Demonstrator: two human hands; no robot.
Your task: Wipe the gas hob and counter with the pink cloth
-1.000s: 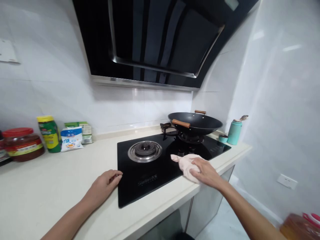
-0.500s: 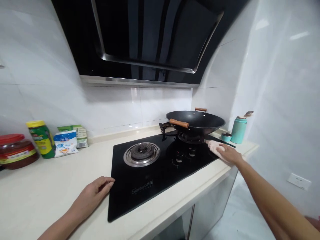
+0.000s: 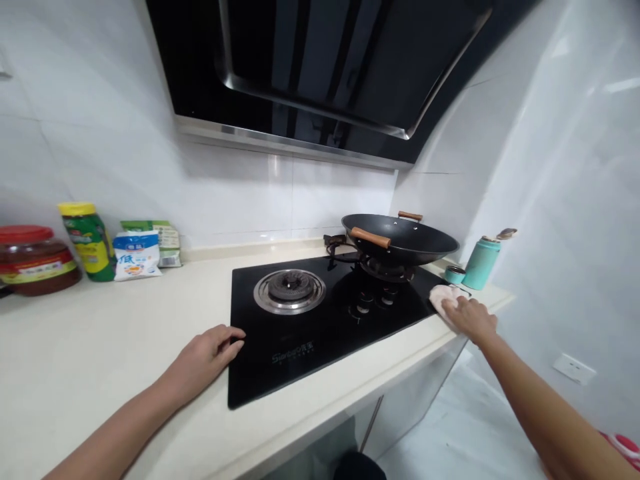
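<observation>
A pale pinkish-white cloth (image 3: 442, 297) is bunched under my right hand (image 3: 469, 316), which presses it on the right front corner of the black glass cooktop (image 3: 320, 363). My left hand (image 3: 213, 350) rests at the cooktop's left edge, its fingers loosely bent, thumb apart, with nothing in them. A black wok (image 3: 425, 243) with wooden handles sits on the right burner. The left burner (image 3: 290, 288) is bare, with a metal ring around it. Two control knobs (image 3: 364, 305) stand between the burners and the front edge.
Behind my right hand are a small teal cup (image 3: 455, 274) and a teal canister (image 3: 482, 264) with a spoon on top. A red-lidded jar (image 3: 37, 260), green bottle (image 3: 90, 243) and seasoning bags (image 3: 136, 255) stand at the left wall. A range hood (image 3: 320, 73) hangs above.
My right hand has drawn the cloth away from the wok's burner, toward the cooktop's right front corner. The left hand stays by the left edge. The camera view has shifted and tilted slightly.
</observation>
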